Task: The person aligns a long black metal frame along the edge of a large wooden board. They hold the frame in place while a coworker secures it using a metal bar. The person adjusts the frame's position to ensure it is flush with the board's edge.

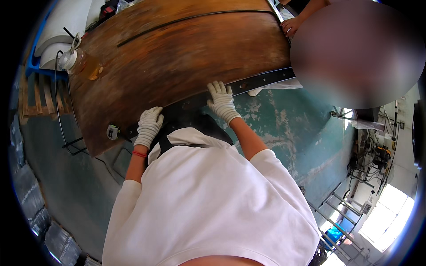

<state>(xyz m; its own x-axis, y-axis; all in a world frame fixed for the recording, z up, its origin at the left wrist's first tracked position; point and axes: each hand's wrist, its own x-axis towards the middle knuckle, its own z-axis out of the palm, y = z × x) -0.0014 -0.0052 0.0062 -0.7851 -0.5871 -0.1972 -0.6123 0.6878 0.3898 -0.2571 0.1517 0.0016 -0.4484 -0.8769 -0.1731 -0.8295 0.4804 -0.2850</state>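
A long black metal strip (pixel 255 83) with holes lies along the near edge of the brown wooden table (pixel 186 53). Both my hands wear white knit gloves. My left hand (pixel 149 126) is at the strip's left part, its fingers bent over it. Farther right, my right hand (pixel 221 102) lies on the strip with its fingers stretched out and apart. A tape measure (pixel 113 131) rests on the tabletop just left of my left hand. Toward the far side of the table runs a thin dark bar (pixel 195 17).
A jug of amber liquid (pixel 86 65) is at the table's left end. Another person's hand (pixel 291 26) touches the right end. Wooden pallets (pixel 42 95) are at the left; a metal ladder-like frame (pixel 339 213) is at the lower right. The green floor (pixel 284 128) has worn patches.
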